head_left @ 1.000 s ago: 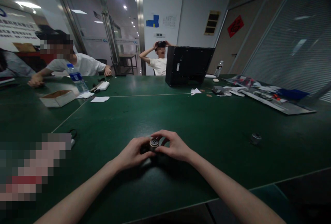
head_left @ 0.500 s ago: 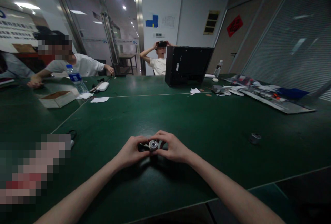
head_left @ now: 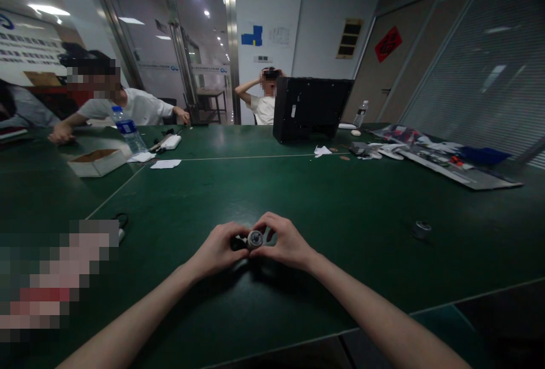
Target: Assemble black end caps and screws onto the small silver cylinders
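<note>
Resting one hand on the green table [head_left: 183, 198], a person in a white shirt [head_left: 136, 107] and a black hat is at the upper left of the frame. In front of that person is a small pale box [head_left: 97, 164] with low sides. Just right of it stands a water bottle [head_left: 128, 128] with a blue cap, and then a flat bit of paper [head_left: 166, 164].

Near the middle of the frame, a bit low, I see the left hand [head_left: 222, 247] of the person working. Its thumb and fingers pinch the left side of a small round metal piece [head_left: 255, 239]. The piece's round end is up, and I can't tell if it touches the table. Behind, another person [head_left: 264, 109] has arms raised to the head. The right hand [head_left: 284, 241] pinches the metal piece from its right side, with fingers bent over and thumb in front.

Further right come a big black box [head_left: 313, 109], a crumpled paper [head_left: 322, 150] and a second bottle [head_left: 361, 113]. Another metal piece [head_left: 422, 229] sits alone at the right. Past it, a messy board [head_left: 472, 180] lies further back.
</note>
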Demonstrator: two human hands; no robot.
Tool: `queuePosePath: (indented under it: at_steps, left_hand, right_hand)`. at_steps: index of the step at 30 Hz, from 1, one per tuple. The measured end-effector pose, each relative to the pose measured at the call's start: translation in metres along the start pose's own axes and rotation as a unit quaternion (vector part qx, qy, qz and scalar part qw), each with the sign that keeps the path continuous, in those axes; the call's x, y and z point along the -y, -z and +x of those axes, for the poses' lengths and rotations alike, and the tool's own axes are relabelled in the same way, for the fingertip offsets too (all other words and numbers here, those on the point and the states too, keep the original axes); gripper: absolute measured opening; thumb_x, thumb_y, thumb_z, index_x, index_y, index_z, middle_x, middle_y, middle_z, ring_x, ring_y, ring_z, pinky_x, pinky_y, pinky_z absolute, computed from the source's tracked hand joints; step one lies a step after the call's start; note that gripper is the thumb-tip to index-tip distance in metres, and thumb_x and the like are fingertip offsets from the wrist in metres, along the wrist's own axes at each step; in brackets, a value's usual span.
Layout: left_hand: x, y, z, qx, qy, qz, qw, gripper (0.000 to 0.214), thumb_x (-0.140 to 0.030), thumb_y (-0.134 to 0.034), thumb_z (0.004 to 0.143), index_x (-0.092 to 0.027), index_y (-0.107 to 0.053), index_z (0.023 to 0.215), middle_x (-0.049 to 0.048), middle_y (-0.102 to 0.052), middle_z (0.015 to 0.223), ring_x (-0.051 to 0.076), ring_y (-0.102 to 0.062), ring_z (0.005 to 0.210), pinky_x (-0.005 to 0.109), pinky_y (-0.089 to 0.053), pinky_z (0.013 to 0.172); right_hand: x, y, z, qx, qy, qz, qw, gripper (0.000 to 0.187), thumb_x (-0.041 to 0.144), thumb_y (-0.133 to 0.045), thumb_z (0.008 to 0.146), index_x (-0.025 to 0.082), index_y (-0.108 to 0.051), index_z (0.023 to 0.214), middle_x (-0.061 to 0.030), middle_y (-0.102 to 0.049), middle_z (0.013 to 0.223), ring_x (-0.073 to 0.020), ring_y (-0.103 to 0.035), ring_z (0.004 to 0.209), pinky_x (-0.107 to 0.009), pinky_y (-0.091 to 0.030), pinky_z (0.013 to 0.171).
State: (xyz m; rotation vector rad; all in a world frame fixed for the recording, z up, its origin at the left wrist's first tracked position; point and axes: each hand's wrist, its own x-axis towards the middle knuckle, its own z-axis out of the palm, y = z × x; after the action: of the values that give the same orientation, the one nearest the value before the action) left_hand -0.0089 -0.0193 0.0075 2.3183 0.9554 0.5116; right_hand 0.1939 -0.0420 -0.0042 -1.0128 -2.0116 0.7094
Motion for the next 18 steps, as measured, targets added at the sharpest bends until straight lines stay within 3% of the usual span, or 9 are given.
queuePosePath:
  at_steps: [18]
  left_hand:
    - [0.0009,0.0022,0.0007,0.072,-0.031,-0.108,0.991,0.024,-0.033,-0.058,0.086,-0.014,-0.065,0.097,0.0039,-0.067,0.095,0.02,-0.059,0.087,0.027,-0.043,0.08]
  right_hand:
    - [-0.0015,0.0054,0.0007,0.054,-0.013,0.033,0.998,0.035,0.029,-0.073,0.071,0.018,-0.063,0.102,-0.0036,-0.059,0.097,-0.0152,-0.057,0.084,-0.026,-0.045,0.07]
